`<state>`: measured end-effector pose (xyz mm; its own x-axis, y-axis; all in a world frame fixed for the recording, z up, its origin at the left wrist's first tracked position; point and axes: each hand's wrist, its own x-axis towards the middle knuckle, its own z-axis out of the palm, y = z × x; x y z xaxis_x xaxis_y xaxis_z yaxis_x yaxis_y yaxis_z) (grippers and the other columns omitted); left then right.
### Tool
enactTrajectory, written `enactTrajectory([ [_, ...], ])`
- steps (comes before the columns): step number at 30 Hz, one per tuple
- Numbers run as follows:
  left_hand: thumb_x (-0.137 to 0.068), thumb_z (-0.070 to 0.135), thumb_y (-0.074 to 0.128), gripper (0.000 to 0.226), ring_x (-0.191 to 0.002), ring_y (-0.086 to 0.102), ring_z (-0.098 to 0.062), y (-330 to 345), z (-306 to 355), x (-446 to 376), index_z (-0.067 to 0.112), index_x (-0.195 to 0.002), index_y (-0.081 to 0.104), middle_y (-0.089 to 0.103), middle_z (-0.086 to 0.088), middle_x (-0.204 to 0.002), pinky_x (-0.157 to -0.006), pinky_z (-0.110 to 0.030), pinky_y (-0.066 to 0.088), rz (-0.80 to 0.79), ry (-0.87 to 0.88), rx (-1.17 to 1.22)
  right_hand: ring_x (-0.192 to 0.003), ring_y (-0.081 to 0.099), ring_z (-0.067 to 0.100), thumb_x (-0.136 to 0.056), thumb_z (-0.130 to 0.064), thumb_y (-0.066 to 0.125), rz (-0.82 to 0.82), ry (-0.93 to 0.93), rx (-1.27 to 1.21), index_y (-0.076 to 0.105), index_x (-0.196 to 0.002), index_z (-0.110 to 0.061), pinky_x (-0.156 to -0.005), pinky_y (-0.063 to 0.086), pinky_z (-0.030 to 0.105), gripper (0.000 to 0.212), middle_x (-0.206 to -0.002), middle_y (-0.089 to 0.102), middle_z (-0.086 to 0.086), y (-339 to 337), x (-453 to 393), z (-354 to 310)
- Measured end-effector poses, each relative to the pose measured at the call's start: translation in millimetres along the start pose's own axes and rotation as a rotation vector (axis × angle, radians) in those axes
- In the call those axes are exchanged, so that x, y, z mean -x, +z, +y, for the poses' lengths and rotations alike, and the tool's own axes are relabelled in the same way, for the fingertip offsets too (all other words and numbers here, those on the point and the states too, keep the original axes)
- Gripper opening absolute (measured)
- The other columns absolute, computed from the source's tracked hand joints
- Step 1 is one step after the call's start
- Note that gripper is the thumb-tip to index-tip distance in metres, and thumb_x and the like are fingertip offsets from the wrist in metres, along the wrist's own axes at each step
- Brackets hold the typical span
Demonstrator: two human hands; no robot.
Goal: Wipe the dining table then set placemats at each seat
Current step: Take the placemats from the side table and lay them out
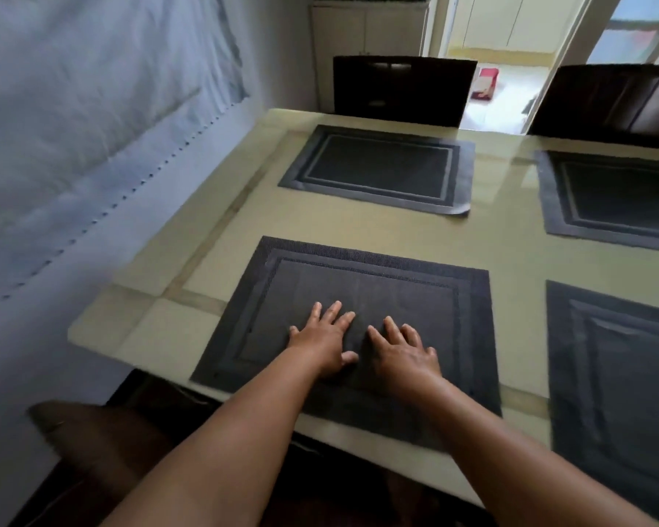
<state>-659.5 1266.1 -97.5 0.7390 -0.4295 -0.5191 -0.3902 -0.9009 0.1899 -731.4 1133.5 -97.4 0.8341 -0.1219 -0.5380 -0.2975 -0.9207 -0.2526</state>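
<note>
At the near left seat, a dark placemat [358, 283] lies flat on the table [221, 237], its near edge close to the table's near rim. Both hands rest on it, palms down, fingers straight and spread, gripping nothing. Left hand [322, 342] and right hand [402, 353] sit side by side in the mat's near half, close together but not touching; the left thumb points toward the right hand. Both forearms are bare and reach in from the near edge. Three more mats lie on the table: far left mat [381, 167], squared up in front of a dark chair [402, 89], its near right corner slightly curled; far right mat [617, 199], cut by the frame edge, in front of a second chair [609, 100]; near right mat [621, 382], also partly out of frame. All four are well apart, none overlapping. Table top is pale, glossy, with lighter inlaid strips. Brown seat [92, 443] shows below the near left corner. Pale sheet [92, 127] hangs along the left wall. Open doorway [510, 51] beyond the far chairs.
</note>
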Motion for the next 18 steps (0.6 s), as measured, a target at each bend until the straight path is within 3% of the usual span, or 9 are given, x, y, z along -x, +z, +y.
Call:
enactTrajectory([
  [5, -0.088, 0.045, 0.052, 0.075, -0.145, -0.012, -0.023, -12, -44, -4, 0.035, -0.146, 0.006, -0.010, 0.010, -0.158, -0.108, -0.065, 0.015, 0.006, 0.011, 0.008, -0.146, -0.007, 0.024, -0.097, -0.032, 0.037, 0.017, 0.009, 0.010, 0.005, -0.148, -0.038, -0.111, 0.014, 0.056, 0.060, -0.159, -0.011, -0.006, 5, -18, -41],
  [18, -0.089, 0.042, 0.052, 0.073, -0.146, -0.011, -0.021, -23, -78, -22, 0.036, -0.146, 0.007, -0.010, 0.013, -0.158, -0.107, -0.066, 0.017, -0.001, 0.068, -0.019, -0.145, -0.012, 0.025, -0.097, -0.037, 0.040, 0.036, 0.046, 0.001, -0.001, -0.148, -0.038, -0.111, 0.010, 0.057, 0.065, -0.158, -0.017, -0.004, 10, -32, -69],
])
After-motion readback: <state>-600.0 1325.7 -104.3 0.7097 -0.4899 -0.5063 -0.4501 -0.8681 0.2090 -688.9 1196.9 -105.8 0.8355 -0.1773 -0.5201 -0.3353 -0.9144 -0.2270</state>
